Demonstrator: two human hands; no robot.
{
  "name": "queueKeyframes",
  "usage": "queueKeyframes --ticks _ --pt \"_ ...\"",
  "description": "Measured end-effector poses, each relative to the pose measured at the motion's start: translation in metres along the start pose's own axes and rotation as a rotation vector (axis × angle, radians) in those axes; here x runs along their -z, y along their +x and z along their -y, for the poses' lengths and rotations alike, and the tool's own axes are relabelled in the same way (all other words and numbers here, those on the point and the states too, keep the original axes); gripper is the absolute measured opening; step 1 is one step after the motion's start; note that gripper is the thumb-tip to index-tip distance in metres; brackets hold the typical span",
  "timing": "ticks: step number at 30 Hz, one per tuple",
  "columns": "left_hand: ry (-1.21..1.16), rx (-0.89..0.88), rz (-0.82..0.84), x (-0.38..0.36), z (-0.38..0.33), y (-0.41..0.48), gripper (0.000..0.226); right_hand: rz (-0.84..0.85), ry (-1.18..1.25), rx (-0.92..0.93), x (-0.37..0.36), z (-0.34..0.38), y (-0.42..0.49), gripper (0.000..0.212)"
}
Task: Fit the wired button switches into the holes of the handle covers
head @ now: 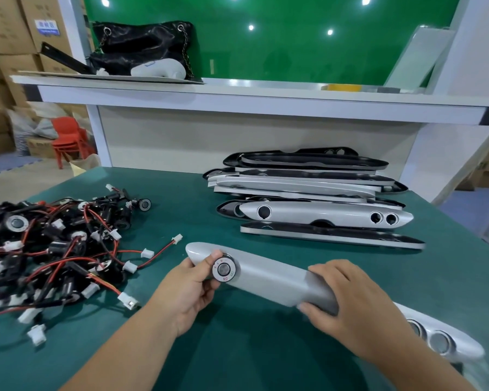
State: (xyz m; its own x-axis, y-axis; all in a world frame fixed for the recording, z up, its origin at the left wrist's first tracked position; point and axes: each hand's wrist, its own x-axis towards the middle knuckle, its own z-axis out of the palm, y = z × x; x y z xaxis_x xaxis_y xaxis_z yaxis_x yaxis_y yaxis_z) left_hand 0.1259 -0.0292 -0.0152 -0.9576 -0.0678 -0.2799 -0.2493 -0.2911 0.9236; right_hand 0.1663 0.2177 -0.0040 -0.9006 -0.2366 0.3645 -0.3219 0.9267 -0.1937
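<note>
Right hand (353, 303) grips the handle cover (268, 275); left hand (187, 289) pinches a button switch (224, 269) in its end hole. I judge seating underway; next, a square push.

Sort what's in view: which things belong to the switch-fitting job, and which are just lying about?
Job: handle cover, button switch at its hole, pile of wired switches, stack of covers, left hand, right hand.
Lying about: black bag, red chair, cardboard boxes.
</note>
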Motion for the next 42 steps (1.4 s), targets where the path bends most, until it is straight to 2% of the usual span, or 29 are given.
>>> queueKeyframes --ticks 5,7,11,14,17,20,26,29,31,35,42 --pt "0.032 -0.174 -0.069 -0.006 0.003 0.001 0.015 0.075 0.112 -0.051 -0.001 0.031 0.020 0.074" --pt "0.043 -0.233 -0.067 -0.012 0.006 -0.002 0.017 0.077 0.206 0.003 -0.004 0.049 0.029 0.071" --pt "-0.020 -0.270 0.041 -0.019 0.009 -0.010 0.015 -0.014 0.331 0.201 -0.011 0.078 0.045 0.053" --pt "0.010 -0.273 0.036 -0.018 0.009 -0.011 0.016 -0.064 0.368 0.162 -0.013 0.081 0.048 0.049" --pt "-0.004 -0.287 0.043 -0.018 0.007 -0.012 0.014 -0.036 0.363 0.154 -0.012 0.076 0.044 0.060" --pt "0.001 -0.296 0.059 -0.019 0.005 -0.015 0.014 -0.008 0.420 0.143 -0.006 0.071 0.039 0.055" --pt "0.020 -0.310 0.216 -0.016 0.000 -0.020 0.042 -0.217 0.342 0.104 -0.007 0.079 0.036 0.048" --pt "-0.010 -0.323 0.240 -0.016 -0.002 -0.022 0.047 -0.218 0.317 0.093 -0.008 0.082 0.036 0.053" --pt "-0.008 -0.312 0.211 -0.015 -0.003 -0.022 0.042 -0.166 0.329 0.123 -0.007 0.079 0.035 0.055" --pt "-0.001 -0.274 0.204 -0.015 -0.005 -0.024 0.019 -0.195 0.364 0.142 -0.004 0.072 0.032 0.038" --pt "-0.073 -0.289 0.328 -0.015 -0.009 -0.029 0.024 -0.357 0.347 0.101 -0.005 0.085 0.032 0.037"
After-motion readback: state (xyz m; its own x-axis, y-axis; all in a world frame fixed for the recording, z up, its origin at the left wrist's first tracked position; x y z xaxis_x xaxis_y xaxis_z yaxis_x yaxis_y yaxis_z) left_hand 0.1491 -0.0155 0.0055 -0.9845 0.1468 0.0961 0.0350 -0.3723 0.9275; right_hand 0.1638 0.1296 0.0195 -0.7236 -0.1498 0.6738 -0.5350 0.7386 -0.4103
